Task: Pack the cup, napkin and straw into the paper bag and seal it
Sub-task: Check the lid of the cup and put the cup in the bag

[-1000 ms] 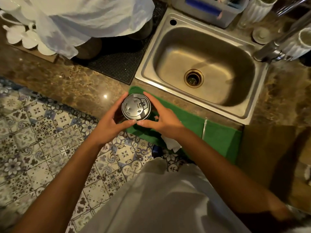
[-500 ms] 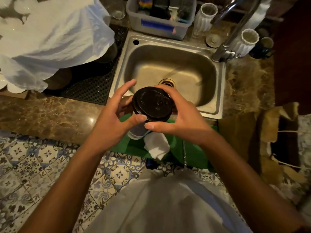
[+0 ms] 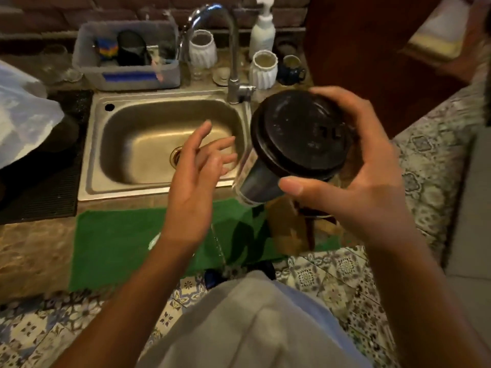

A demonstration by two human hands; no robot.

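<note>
The person's right hand (image 3: 366,166) grips a clear plastic cup with a dark round lid (image 3: 297,134), thumb under the lid's near edge and fingers curled over its far side, holding it tilted in the air to the right of the steel sink (image 3: 164,144) and above the brown paper bag (image 3: 289,229). The left hand (image 3: 194,181) hangs empty with fingers spread loosely over the sink's near rim, apart from the cup. A green cloth mat (image 3: 119,240) lies on the near counter, the bag at its right end.
</note>
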